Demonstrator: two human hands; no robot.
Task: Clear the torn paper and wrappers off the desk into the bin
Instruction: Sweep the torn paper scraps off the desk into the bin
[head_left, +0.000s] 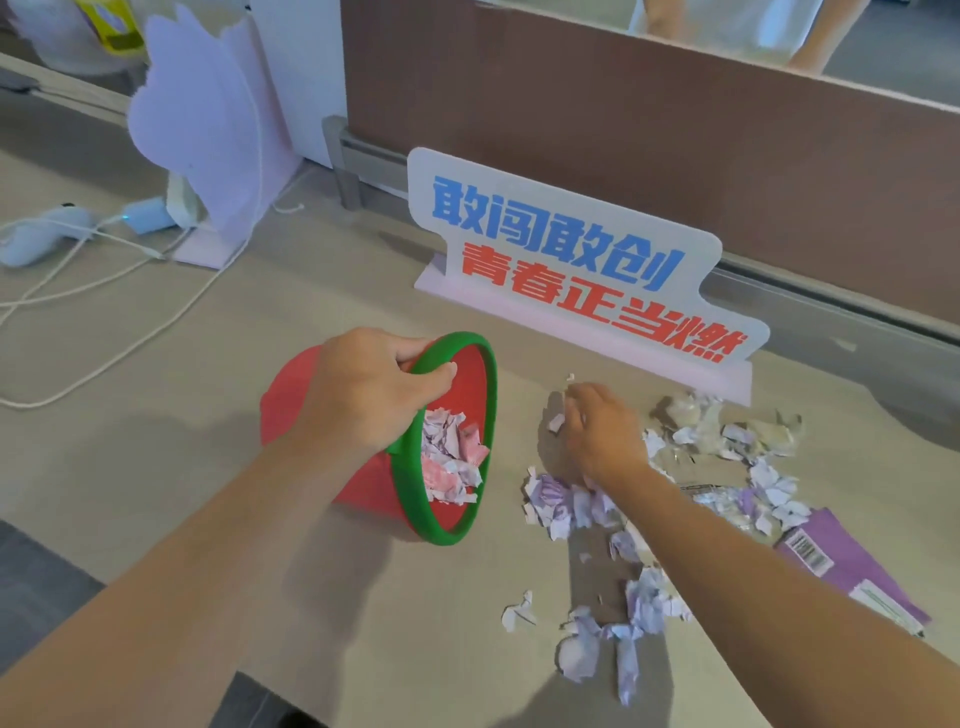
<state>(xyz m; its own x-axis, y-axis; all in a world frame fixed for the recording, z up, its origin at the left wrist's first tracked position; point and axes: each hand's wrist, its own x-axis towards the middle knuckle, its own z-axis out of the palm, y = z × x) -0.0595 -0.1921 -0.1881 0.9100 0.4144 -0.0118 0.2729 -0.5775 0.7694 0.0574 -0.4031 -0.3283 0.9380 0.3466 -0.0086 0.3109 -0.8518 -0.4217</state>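
- Left hand (363, 395): bare, no glove, ring or watch in sight.
- Right hand (602, 431): bare too, nothing worn on fingers or wrist.
- Both forearms: bare along their whole visible length; no sleeve or cuff shows before the frame edge.

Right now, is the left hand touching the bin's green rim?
Touching. The head view shows the left hand curled over the top of the green rim, fingers hooked inside, holding the red bin tilted toward the torn paper.
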